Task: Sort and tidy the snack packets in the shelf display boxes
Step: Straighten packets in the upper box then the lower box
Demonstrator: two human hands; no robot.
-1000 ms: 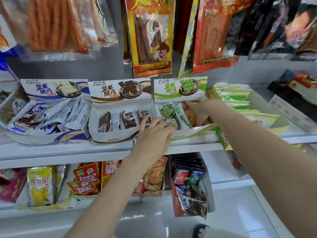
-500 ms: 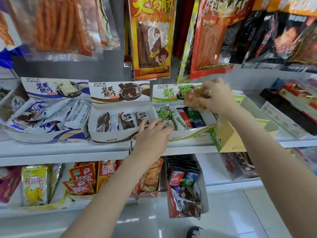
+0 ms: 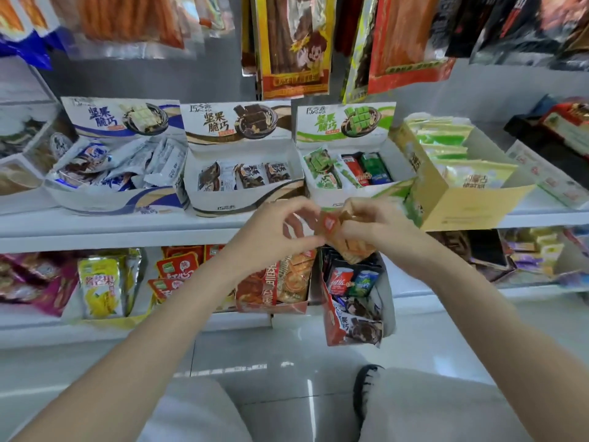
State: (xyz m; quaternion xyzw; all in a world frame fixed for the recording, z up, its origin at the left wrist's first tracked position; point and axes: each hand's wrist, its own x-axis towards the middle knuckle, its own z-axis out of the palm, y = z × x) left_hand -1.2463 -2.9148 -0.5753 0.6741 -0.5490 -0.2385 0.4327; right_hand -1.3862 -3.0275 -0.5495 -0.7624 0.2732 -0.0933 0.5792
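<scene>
Both hands meet in front of the upper white shelf (image 3: 95,223), sharing a small bundle of crinkly orange-brown foil snack packets (image 3: 341,234). The left hand (image 3: 274,234) pinches the bundle's left end between thumb and curled fingertips; the right hand (image 3: 379,231) has its grip clamped around the right side, fingers curled over the top. The packets are glossy and thin, with a red mark on the nearest face.

Just beyond the hands, on the shelf, stands the green-and-white cardboard display box (image 3: 347,122) with a raised printed flap; inside lie small green wrappers beside a red one and a dark green one. To its left sits the brown-and-white cardboard display box (image 3: 236,122), holding a neat row of dark packets, and further left the blue-and-white cardboard display box (image 3: 118,118), heaped loosely with pale wrappers. To the right a pale yellow open carton (image 3: 471,202) holds upright green-and-cream sachets.

Long shiny bags hang above. On the lower shelf are red, yellow and purple pouches, and a red cardboard box (image 3: 347,327) tips forward, partly hidden behind the hands. The floor below is glossy pale tile; the person's light grey trousers show nearest.
</scene>
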